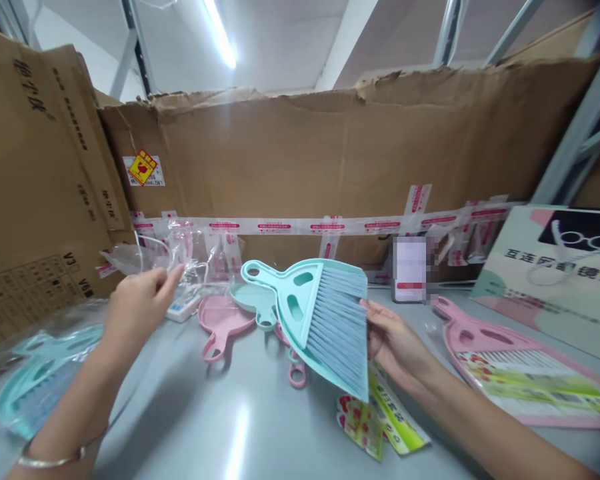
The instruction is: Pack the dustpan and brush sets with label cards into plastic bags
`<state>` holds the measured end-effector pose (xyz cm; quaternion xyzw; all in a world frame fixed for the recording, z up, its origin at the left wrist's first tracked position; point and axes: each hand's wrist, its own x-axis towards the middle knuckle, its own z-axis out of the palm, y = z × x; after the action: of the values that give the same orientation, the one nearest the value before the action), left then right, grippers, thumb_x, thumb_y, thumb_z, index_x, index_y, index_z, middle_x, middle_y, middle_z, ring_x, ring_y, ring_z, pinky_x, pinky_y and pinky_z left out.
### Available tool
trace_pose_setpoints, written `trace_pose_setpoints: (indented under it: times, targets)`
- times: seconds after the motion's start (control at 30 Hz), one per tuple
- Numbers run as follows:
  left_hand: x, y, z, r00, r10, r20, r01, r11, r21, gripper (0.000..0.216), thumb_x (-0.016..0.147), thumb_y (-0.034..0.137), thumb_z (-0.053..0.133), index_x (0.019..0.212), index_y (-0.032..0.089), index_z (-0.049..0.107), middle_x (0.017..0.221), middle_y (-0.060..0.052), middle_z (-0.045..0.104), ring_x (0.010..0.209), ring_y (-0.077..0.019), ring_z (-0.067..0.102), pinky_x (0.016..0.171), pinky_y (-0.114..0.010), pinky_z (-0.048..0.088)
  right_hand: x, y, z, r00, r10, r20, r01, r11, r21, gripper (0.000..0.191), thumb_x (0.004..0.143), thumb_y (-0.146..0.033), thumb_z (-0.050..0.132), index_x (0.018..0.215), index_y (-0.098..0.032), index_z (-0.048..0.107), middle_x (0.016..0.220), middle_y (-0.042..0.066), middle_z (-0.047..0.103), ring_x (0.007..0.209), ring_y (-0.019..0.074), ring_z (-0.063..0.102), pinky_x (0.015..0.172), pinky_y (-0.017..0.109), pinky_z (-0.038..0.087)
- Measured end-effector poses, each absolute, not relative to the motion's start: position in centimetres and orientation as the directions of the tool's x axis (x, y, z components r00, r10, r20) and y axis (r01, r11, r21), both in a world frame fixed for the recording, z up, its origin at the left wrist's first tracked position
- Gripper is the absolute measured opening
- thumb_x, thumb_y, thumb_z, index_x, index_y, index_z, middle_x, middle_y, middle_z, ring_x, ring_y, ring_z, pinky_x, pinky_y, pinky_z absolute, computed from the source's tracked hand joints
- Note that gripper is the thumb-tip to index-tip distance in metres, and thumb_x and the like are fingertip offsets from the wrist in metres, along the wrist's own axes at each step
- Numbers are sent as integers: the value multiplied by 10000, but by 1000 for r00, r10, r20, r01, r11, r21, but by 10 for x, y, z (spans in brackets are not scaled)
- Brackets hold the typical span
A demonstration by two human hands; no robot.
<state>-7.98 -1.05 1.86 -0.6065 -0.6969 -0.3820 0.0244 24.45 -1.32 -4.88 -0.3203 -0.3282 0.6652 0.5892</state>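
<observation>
My right hand (pixel 393 337) grips the right edge of a mint-green dustpan (pixel 290 275), which is tilted up above the table. A brush with blue-grey bristles (pixel 339 327) is nested in the dustpan, its handle pointing left. My left hand (pixel 143 300) is raised at the left, apart from the dustpan, with its fingers curled and one digit pointing right; its palm side is hidden. Behind the dustpan lie a small pink pan (pixel 225 317) and a small mint pan (pixel 253 297). Printed cardboard labels (pixel 395 417) lie below my right hand.
A plastic-wrapped mint dustpan set (pixel 45 373) lies at left, a pink dustpan set (pixel 520 367) at right. A phone (pixel 410 270) leans against a cardboard wall (pixel 280 160). Crumpled clear plastic (pixel 180 250) and a white power strip (pixel 183 308) lie behind my left hand. A printed box (pixel 555 280) stands right.
</observation>
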Motion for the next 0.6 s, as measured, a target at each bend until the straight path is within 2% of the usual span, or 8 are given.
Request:
trace_pose_setpoints:
  times: [0.07, 0.17, 0.23, 0.3, 0.4, 0.43, 0.5, 0.6]
  targets:
    - [-54, -14, 6, 62, 953, 295, 657, -261, 707, 372, 732, 528, 516, 881, 190, 563, 731, -15, 554, 557, -130, 477, 489, -238, 376, 241, -16, -50, -155, 987, -33, -577, -118, -809, 138, 636, -201, 698, 751, -165, 631, 622, -32, 643, 511, 68, 571, 493, 152, 485]
    - [-22, -19, -18, 475, 849, 231, 207, -362, 909, 657, 616, 468, 682, 1182, 251, 427, 1026, -67, 576, 785, -194, 583, 664, -320, 486, 236, -19, -52, -288, 957, -43, -515, -193, -835, 135, 669, -195, 670, 790, -151, 628, 652, -13, 647, 525, 65, 576, 521, 147, 489]
    - [-9, -21, -30, 483, 814, 323, 56, -396, 916, 621, 641, 429, 683, 1185, 267, 432, 1085, -68, 566, 871, -214, 581, 731, -345, 491, 235, -18, -54, -348, 933, -91, -435, -247, -866, 132, 702, -196, 632, 822, -143, 617, 690, 15, 649, 562, 79, 593, 545, 161, 495]
    - [-3, -23, -36, 439, 806, 398, 33, -457, 889, 454, 696, 379, 654, 1107, 267, 498, 1088, -58, 574, 922, -224, 575, 757, -353, 493, 238, -16, -54, -247, 964, -97, -369, -186, -911, 169, 741, -232, 584, 892, -158, 590, 797, 46, 648, 668, 112, 618, 623, 212, 514]
    - [1, -27, -37, 437, 767, 469, 77, -551, 831, 306, 721, 281, 650, 1013, 264, 560, 1174, -56, 550, 1093, -254, 505, 865, -385, 455, 243, -18, -50, 174, 939, 296, -58, 310, -949, 275, 770, -318, 551, 1031, -236, 518, 1061, 61, 561, 981, 179, 557, 851, 350, 467]
    - [3, -29, -36, 459, 742, 488, 71, -579, 813, 314, 722, 259, 653, 1022, 270, 562, 1229, -56, 518, 1149, -262, 466, 902, -400, 434, 244, -21, -47, 188, 844, 502, 154, 480, -864, 308, 759, -337, 572, 1051, -266, 509, 1126, 56, 512, 1072, 200, 497, 915, 394, 420]
    - [7, -34, -35, 512, 678, 528, 40, -632, 774, 375, 727, 246, 651, 1083, 287, 543, 1294, -61, 471, 1211, -275, 409, 940, -429, 407, 242, -32, -42, -88, 649, 756, 497, 686, -531, 377, 719, -343, 630, 1076, -299, 516, 1201, 58, 423, 1166, 243, 393, 969, 449, 353]
    - [14, -41, -35, 578, 587, 567, 72, -729, 681, 498, 701, 249, 680, 1164, 302, 504, 1253, -69, 519, 1238, -283, 376, 969, -453, 384, 233, -49, -36, -486, 499, 717, 581, 797, -161, 331, 722, -308, 634, 1041, -280, 551, 1219, 77, 349, 1164, 278, 361, 942, 471, 373]
